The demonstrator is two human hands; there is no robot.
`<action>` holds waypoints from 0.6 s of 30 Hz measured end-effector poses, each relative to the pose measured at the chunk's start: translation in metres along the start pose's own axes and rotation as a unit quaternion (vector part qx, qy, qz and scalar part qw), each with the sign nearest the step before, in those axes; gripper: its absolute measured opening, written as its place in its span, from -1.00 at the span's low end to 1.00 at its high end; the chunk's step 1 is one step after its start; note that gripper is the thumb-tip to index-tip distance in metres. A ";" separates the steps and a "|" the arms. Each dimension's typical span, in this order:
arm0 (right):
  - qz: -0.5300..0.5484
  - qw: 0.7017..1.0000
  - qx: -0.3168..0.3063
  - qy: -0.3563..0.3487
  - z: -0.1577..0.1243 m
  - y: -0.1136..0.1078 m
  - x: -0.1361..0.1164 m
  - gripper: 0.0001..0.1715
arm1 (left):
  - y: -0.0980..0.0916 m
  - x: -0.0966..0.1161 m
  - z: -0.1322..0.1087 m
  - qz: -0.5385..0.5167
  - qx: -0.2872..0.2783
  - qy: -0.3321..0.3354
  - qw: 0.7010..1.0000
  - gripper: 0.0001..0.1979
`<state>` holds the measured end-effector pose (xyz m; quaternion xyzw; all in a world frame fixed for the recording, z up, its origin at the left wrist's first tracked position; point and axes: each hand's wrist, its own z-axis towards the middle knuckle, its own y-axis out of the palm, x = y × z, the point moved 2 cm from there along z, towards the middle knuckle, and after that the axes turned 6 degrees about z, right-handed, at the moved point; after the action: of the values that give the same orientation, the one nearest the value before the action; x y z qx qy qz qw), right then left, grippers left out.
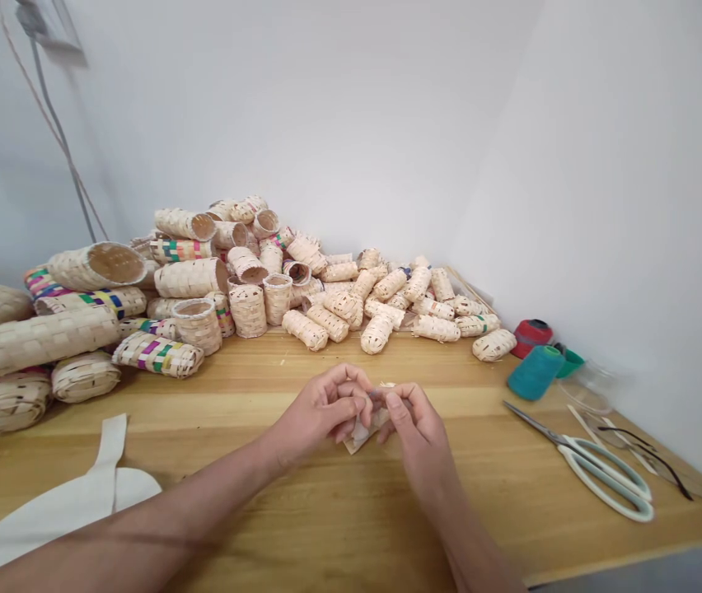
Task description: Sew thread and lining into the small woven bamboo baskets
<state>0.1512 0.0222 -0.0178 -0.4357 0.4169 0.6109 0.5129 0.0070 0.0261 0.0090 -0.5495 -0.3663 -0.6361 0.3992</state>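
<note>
Left hand (320, 408) and right hand (416, 424) pinch a pale woven piece (363, 432) between them

Woven tubes (247, 306) block ahead (scissors (564, 445) at right)

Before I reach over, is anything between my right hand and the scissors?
Nothing visible: only the wooden tabletop lies between your right hand, which shares the pale woven piece with your left hand, and the white-handled scissors.

We get bright, even light, soft shadows under the baskets (245, 305), slight blur on the left hand (320, 408) and right hand (416, 424), and curving table (480, 494) edges.
</note>
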 end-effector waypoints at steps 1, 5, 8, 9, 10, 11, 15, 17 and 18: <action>0.004 1.000 -0.004 -0.003 0.000 0.000 0.000 -0.68 | 0.000 -0.001 0.000 -0.001 0.000 0.000 1.000 -0.76; 0.027 1.000 0.006 -0.006 0.003 -0.002 0.004 -0.70 | -0.003 -0.004 0.002 0.012 0.018 -0.008 1.000 -0.72; 0.042 0.999 0.029 -0.010 0.004 -0.005 0.005 -0.69 | -0.006 -0.005 0.003 0.027 0.047 -0.012 0.998 -0.66; 0.043 0.998 0.035 -0.010 0.004 -0.005 0.005 -0.69 | -0.007 -0.005 0.004 0.033 0.052 -0.013 0.998 -0.64; 0.045 0.998 0.040 -0.008 0.004 -0.006 0.005 -0.68 | -0.007 -0.005 0.004 0.039 0.054 -0.015 0.998 -0.63; 0.046 0.998 0.042 -0.005 0.004 -0.006 0.005 -0.68 | -0.007 -0.006 0.005 0.047 0.053 -0.016 0.997 -0.61; 0.052 0.998 0.039 -0.006 0.005 -0.006 0.005 -0.68 | -0.006 -0.009 0.006 0.092 0.055 -0.015 0.994 -0.60; 0.056 0.998 0.038 -0.007 0.005 -0.005 0.004 -0.69 | -0.005 -0.010 0.006 0.122 0.064 -0.016 0.990 -0.65; 0.058 0.998 0.038 -0.009 0.005 -0.005 0.004 -0.69 | -0.005 -0.011 0.006 0.137 0.069 -0.017 0.988 -0.68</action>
<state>0.1554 0.0290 -0.0208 -0.3855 0.4601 0.6272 0.4964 0.0055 0.0344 -0.0010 -0.5760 -0.3372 -0.5394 0.5134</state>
